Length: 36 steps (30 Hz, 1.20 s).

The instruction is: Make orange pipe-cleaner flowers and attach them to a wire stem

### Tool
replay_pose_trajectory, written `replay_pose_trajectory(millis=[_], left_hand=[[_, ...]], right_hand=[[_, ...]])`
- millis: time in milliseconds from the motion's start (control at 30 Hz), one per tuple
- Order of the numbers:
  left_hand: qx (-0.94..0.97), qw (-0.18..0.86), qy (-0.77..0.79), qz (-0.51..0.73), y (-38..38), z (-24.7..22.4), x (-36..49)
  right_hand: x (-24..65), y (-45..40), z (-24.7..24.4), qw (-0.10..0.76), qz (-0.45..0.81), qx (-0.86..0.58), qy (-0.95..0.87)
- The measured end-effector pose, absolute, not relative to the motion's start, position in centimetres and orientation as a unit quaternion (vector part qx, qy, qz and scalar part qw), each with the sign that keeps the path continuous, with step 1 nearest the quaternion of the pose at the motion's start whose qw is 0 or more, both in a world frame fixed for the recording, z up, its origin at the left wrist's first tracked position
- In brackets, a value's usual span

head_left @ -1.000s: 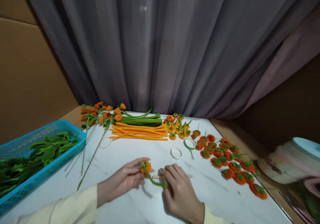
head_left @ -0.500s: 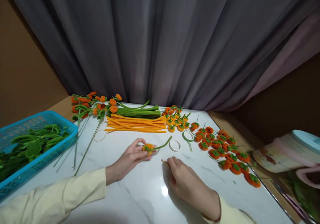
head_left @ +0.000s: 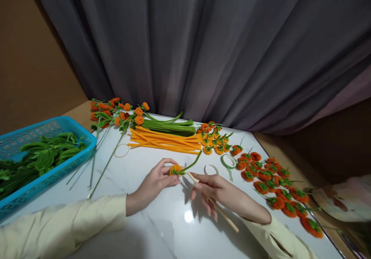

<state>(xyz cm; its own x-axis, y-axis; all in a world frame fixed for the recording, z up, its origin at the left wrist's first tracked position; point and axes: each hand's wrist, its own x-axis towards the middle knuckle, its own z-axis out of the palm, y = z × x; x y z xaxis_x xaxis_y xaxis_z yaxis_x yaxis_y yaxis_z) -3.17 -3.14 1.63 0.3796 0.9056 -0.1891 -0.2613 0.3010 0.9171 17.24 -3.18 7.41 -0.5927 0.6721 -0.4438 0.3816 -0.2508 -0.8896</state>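
Note:
Between the thumb and fingers of my left hand [head_left: 158, 180] is a small yellow-orange pipe-cleaner flower [head_left: 175, 170], its green stem pointing up and to the right. My right hand [head_left: 217, 191] grips a thin wooden stick [head_left: 223, 213], whose tip comes close to the base of the flower; whether they touch I cannot tell. Just beyond that hand lie a white tape roll [head_left: 211, 169] and a green tape roll [head_left: 228, 161] with a loose end. Yellow-orange pipe cleaners [head_left: 165, 139] and green pipe cleaners [head_left: 169, 127] lie in bundles behind my left hand.
A blue plastic basket [head_left: 92, 145] of green leaf pieces stands at left. Orange flowers [head_left: 261, 187] spread along the right, with smaller yellow ones [head_left: 207, 150] behind. Stemmed orange flowers [head_left: 139, 120] lie at back left, near a thin ring [head_left: 121, 150]. A grey curtain [head_left: 179, 50] hangs behind.
My right hand has turned over and brought the stick's tip up near the flower, so more of the stick shows. The left hand keeps the flower. The whole view has tilted slightly.

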Motion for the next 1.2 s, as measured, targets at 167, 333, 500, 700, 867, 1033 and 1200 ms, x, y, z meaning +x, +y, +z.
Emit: replay_pose_trajectory(millis=[167, 333, 500, 700, 867, 1033, 1200], left_hand=[[0.495, 0.665, 0.396, 0.394, -3.6, 0.8, -3.0], [0.538, 0.635, 0.417, 0.365, -4.0, 0.4, -2.9], [0.554, 0.627, 0.418, 0.354, -4.1, 0.5, -3.1], [0.559, 0.633, 0.4, 0.355, -4.1, 1.1, -3.2], [0.552, 0.653, 0.384, 0.349, -4.2, 1.7, -3.2], [0.555, 0.654, 0.381, 0.344, -4.2, 2.0, -3.2], [0.547, 0.671, 0.358, 0.35, -4.3, 1.8, -3.3]], right_hand=[[16.0, -4.0, 6.3, 0.135, 0.738, -0.405, -0.523], [15.3, -4.5, 5.9, 0.145, 0.748, -0.409, -0.502], [14.8, -5.1, 6.0, 0.147, 0.706, -0.45, -0.527], [15.0, -5.9, 6.0, 0.133, 0.603, -0.476, -0.627], [15.0, -6.1, 6.8, 0.13, 0.542, -0.465, -0.688], [15.2, -6.1, 6.6, 0.127, 0.496, -0.431, -0.743], [15.5, -5.9, 5.5, 0.156, 0.378, -0.386, -0.827]])
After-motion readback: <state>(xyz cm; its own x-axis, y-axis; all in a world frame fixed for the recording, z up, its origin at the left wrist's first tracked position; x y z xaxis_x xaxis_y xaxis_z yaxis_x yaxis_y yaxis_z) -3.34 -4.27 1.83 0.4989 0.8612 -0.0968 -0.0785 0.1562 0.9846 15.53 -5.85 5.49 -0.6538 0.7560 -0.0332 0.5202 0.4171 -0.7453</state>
